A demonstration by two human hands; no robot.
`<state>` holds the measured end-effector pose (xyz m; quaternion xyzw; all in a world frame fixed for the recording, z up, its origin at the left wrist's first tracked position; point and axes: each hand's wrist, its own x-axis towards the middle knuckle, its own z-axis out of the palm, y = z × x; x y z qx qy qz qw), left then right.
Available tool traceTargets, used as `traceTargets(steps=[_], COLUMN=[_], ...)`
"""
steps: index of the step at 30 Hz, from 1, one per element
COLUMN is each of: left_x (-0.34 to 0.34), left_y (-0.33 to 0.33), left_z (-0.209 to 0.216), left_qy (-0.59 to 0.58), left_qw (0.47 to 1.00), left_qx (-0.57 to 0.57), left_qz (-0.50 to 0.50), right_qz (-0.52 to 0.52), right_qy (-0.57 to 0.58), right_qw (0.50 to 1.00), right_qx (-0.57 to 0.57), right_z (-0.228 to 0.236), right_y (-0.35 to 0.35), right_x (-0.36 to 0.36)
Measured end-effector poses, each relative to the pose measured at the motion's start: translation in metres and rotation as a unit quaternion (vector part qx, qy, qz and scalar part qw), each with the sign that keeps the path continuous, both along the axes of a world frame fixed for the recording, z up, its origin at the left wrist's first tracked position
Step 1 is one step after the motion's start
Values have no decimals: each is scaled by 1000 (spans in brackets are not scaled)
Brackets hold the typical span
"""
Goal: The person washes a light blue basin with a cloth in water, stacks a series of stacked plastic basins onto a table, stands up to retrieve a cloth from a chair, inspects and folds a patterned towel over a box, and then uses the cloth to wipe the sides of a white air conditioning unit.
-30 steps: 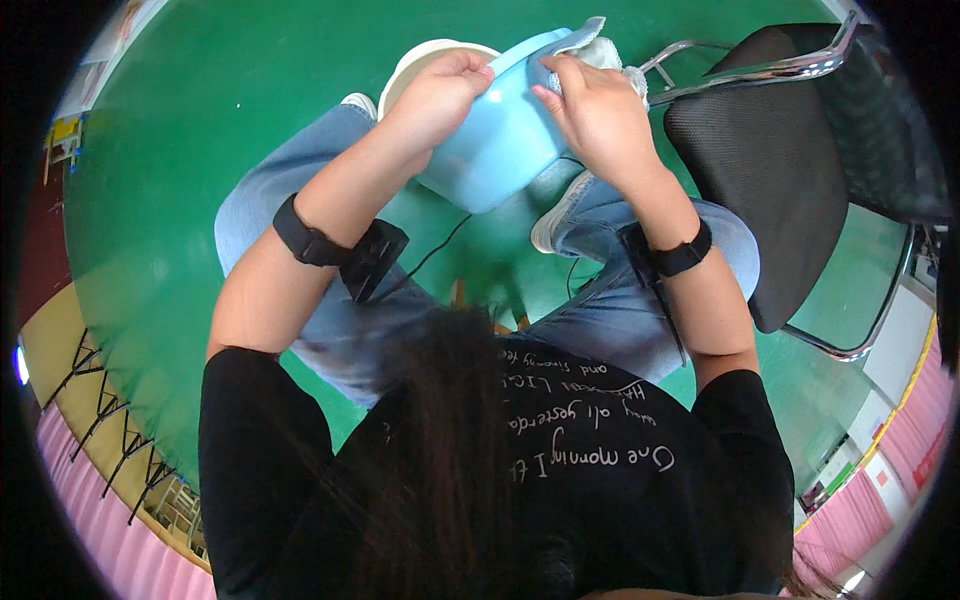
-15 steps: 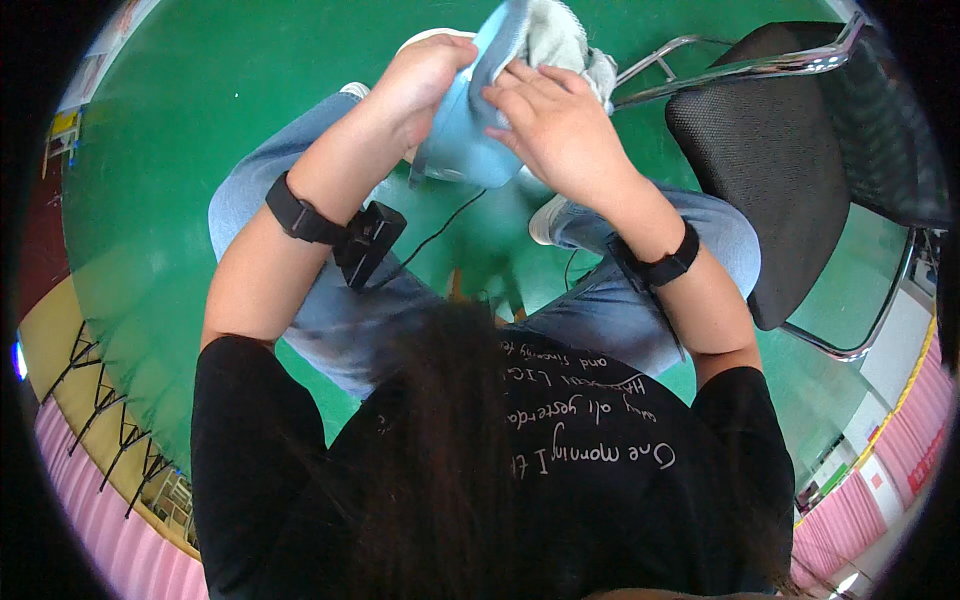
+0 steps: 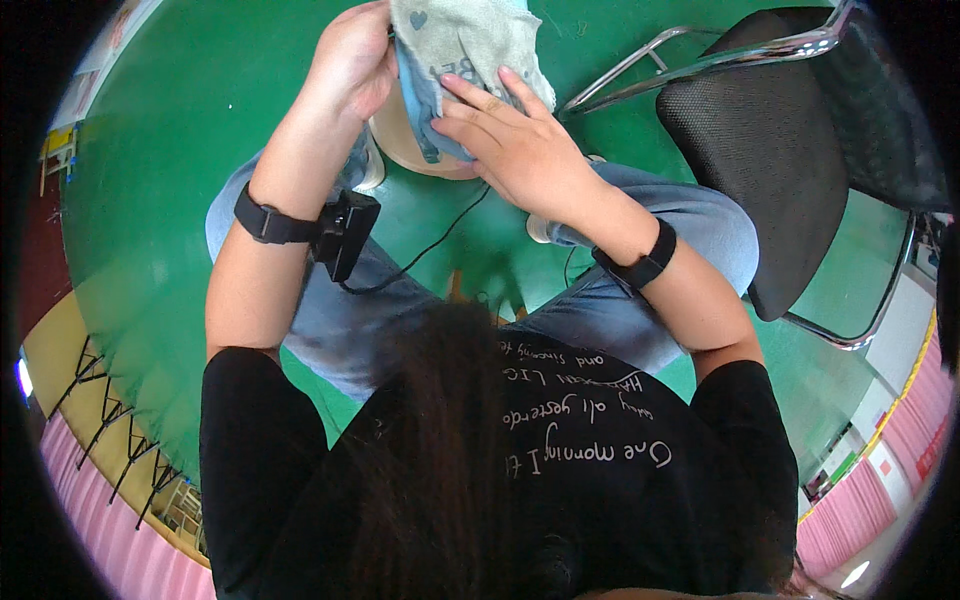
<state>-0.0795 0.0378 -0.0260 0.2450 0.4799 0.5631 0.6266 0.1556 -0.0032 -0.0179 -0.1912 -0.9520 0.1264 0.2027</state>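
Observation:
My left hand (image 3: 352, 60) is closed at the left edge of a light blue item (image 3: 418, 88), its fingertips partly hidden. Over that item lies a grey-green cloth (image 3: 480, 45) with a dark heart and lettering on it. The blue item shows only as a strip along the cloth's left and lower edges; its kind cannot be made out. My right hand (image 3: 520, 145) lies with fingers spread flat on the lower part of the cloth. Below both hands is a round beige basin or bucket (image 3: 400, 140), mostly covered by the cloth and the item.
At the right stands a black mesh chair (image 3: 750, 130) with a chrome frame. A black device (image 3: 345, 235) is strapped to my left wrist, and a black cable (image 3: 420, 258) runs from it. Green floor (image 3: 250, 60) spreads around my jeans-clad legs (image 3: 680, 215).
Both hands and the blue item have moved up and left. The cloth now spreads over the item's face, covering most of the blue. More of the beige basin shows.

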Motion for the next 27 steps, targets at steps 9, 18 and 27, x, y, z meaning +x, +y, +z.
traceTargets(steps=[9, 18, 27], left_x=[10, 29, 66], left_y=[-7, -10, -24], left_z=[-2, 3, 29], left_qy=[-76, -41, 7], left_qw=[997, 999, 999], left_qx=[-8, 18, 4], left_qz=[8, 6, -36], right_qz=[-84, -112, -144], right_qy=[85, 34, 48], right_qw=[993, 993, 988], right_qx=[-14, 8, 15], right_z=[-5, -3, -11], right_y=[9, 5, 13], right_x=[-5, -3, 0])
